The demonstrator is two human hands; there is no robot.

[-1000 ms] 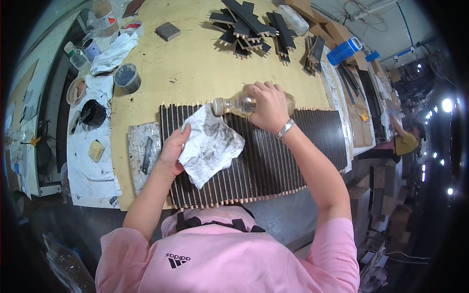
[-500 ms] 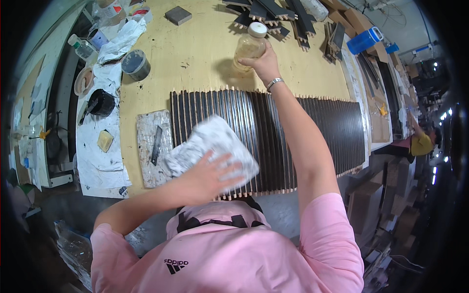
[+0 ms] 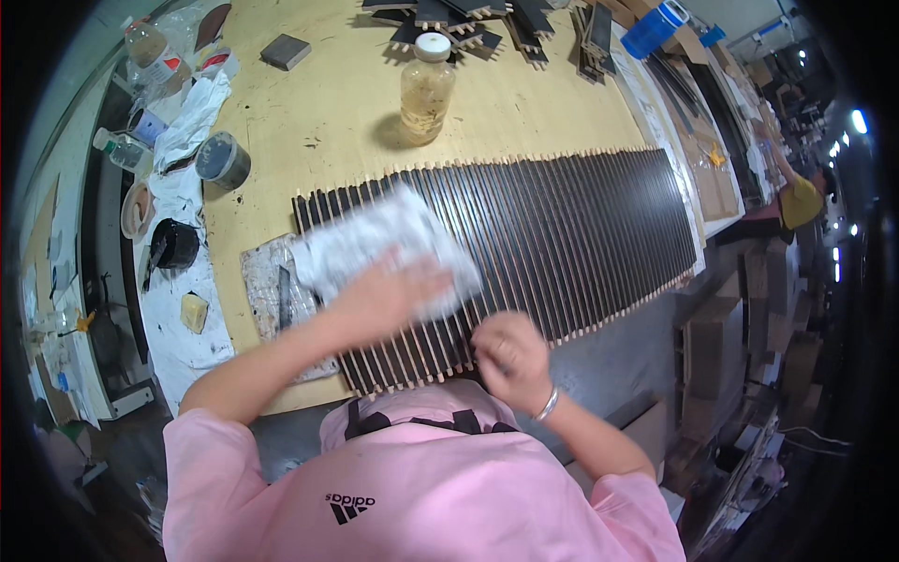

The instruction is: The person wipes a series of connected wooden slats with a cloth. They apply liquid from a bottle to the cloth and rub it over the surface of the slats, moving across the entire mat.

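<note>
My left hand (image 3: 398, 290) lies flat on a crumpled white cloth (image 3: 361, 239), its spread fingers blurred by motion. Under the cloth is a row of narrow dark slats (image 3: 562, 234) with pale peg ends along both long edges. At the near edge of the slats, my right hand (image 3: 510, 356) is curled closed. Whatever its fingers may hold is hidden. Beyond the slats stands a clear jar (image 3: 426, 98) with a white lid and yellowish liquid, untouched. A smeared flat board (image 3: 267, 258) bearing a dark blade-like strip (image 3: 285, 295) sits left of the slats, partly under the cloth.
Along the left side are a grey-filled tub (image 3: 223, 161), a black pot (image 3: 174, 244), a yellow sponge (image 3: 194, 313) and bottles (image 3: 150, 47). A dark block (image 3: 285, 51) and loose dark pieces (image 3: 459, 19) lie at the back. A blue bottle (image 3: 653, 30) stands far right; another person (image 3: 796, 201) is beyond.
My right hand has let go of the jar and come back to the near edge of the slats. The left hand still lies on the cloth. The whole view has shifted and turned slightly.
</note>
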